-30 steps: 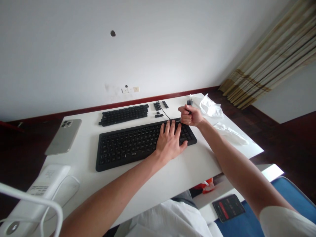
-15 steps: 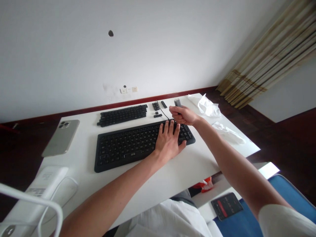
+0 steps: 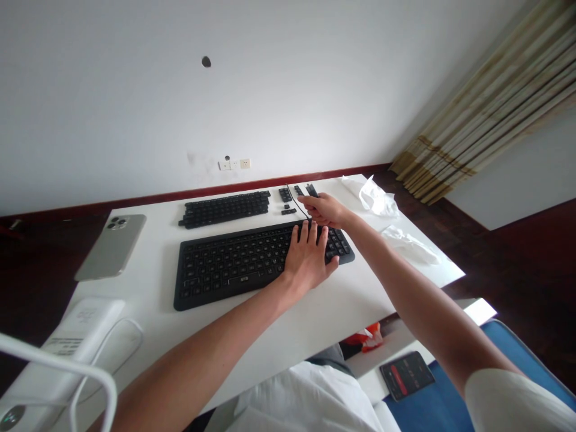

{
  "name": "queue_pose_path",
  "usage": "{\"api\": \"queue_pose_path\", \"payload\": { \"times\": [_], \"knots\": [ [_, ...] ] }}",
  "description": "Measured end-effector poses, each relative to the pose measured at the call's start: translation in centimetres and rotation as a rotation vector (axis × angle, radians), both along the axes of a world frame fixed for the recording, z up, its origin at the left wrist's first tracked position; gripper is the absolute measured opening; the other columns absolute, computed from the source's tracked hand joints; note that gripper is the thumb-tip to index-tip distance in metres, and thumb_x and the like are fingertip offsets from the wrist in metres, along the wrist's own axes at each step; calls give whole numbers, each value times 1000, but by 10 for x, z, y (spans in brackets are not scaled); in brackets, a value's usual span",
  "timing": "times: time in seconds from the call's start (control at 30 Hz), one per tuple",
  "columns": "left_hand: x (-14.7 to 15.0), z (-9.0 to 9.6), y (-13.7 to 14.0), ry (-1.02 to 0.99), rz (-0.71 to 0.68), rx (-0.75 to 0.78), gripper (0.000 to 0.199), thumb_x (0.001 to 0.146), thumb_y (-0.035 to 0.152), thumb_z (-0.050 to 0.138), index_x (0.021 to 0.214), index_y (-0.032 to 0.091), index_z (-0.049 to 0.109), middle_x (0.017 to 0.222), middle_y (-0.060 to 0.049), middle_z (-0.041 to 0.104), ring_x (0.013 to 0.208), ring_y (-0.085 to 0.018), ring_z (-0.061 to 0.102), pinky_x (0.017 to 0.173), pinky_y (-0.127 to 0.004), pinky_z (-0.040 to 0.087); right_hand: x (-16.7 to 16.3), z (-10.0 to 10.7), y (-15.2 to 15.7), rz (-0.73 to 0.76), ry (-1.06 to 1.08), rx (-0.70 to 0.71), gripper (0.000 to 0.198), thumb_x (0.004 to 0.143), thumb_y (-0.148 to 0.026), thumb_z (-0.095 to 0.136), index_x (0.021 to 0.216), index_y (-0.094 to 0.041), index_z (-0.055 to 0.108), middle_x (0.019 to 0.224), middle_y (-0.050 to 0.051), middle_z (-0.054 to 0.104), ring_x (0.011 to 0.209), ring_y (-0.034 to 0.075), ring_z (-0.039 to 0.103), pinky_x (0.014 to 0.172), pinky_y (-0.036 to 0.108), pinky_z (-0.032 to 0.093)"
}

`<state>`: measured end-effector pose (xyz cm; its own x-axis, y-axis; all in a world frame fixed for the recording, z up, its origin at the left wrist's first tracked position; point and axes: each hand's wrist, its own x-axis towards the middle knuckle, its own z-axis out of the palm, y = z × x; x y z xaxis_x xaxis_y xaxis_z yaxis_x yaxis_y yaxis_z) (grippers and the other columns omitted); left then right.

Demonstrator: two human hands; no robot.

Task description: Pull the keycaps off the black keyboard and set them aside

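A black keyboard [image 3: 225,261] lies on the white table, its rows showing small bare key mounts with the caps off. My left hand [image 3: 308,255] rests flat on its right part, fingers spread. Just beyond, my right hand [image 3: 326,210] is closed in a fist-like grip above the keyboard's far right edge. From that fist sticks up a small dark, flat tool [image 3: 312,190]; its lower part is hidden by my fingers. Black keycaps [image 3: 227,210] lie in rows behind the keyboard, with smaller groups of keycaps [image 3: 285,194] to their right. A thin black cable [image 3: 294,200] runs back from the keyboard.
At the left lie a phone [image 3: 112,246] and a white power strip [image 3: 67,342] with a white cable [image 3: 96,375]. Crumpled white wrapping [image 3: 373,195] covers part of the right side. Below the table edge, another phone [image 3: 407,375] rests near a blue seat [image 3: 508,354].
My right hand has shifted slightly left and the tool in it has turned, tipping left. My left hand stays on the keyboard. The view has moved a little.
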<state>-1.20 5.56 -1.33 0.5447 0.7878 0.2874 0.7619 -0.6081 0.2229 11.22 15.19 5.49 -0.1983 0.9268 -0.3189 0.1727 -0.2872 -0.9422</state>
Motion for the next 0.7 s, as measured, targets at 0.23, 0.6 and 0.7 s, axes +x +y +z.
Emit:
{"api": "queue_pose_path", "payload": {
  "times": [0.23, 0.6, 0.7],
  "knots": [
    [0, 1, 0, 16, 1, -3, 75, 101, 59, 46, 159, 12, 44, 163, -19, 45, 154, -40, 35, 127, -57, 25, -8, 2, -2, -46, -80, 60, 53, 89, -44, 74, 55, -23, 39, 42, -7, 29, 38, 4, 19, 31, 21, 18],
    [-1, 3, 0, 20, -4, 18, 70, 102, 57, 46, 156, 13, 50, 161, -21, 47, 152, -40, 38, 126, -57, 26, -19, -5, -4, -39, -433, 210, 56, 87, -51, 75, 52, -21, 43, 43, -2, 42, 42, 9, 37, 40, 26, 30],
    [0, 2, 0, 22, -1, 7, 73, 101, 58, 48, 160, 15, 43, 164, -20, 43, 154, -40, 36, 127, -58, 25, -9, -1, -7, -76, -365, 246, 57, 90, -55, 70, 54, -22, 40, 44, -4, 38, 42, 9, 34, 42, 27, 29]
  ]
}}
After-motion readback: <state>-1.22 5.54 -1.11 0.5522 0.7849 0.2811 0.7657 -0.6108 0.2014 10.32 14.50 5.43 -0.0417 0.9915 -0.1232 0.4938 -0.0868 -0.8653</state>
